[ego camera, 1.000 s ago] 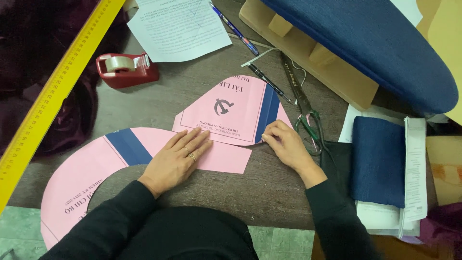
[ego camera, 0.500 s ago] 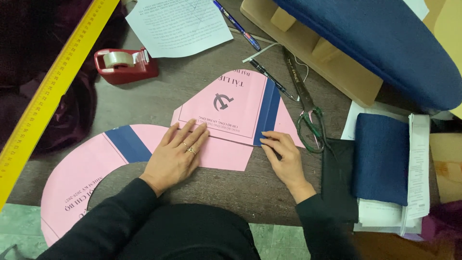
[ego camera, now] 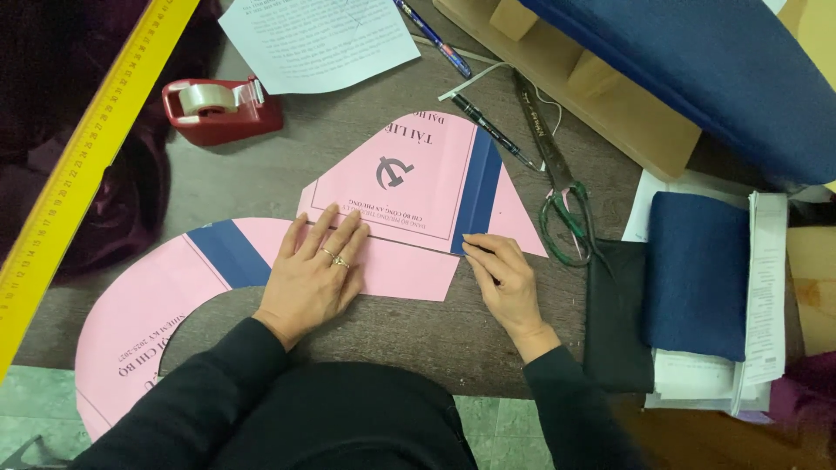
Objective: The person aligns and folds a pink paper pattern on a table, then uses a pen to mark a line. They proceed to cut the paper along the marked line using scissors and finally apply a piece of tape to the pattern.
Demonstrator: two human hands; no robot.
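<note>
Two pink paper pattern pieces lie on the brown table. One is a long curved piece with a blue band, sweeping from lower left to the middle. The other is a pointed piece with a blue stripe, overlapping the curved one's right end. My left hand lies flat, fingers spread, pressing where the two pieces meet. My right hand rests with fingertips on the pointed piece's lower edge by the blue stripe. Neither hand holds anything.
A yellow ruler runs along the left. A red tape dispenser, a white printed sheet, pens and scissors lie behind. Folded blue fabric on papers sits right, black cloth beside it.
The pointed pink piece has slid up and slightly right over the curved one. Both hands shifted with it, still pressing flat on the papers.
</note>
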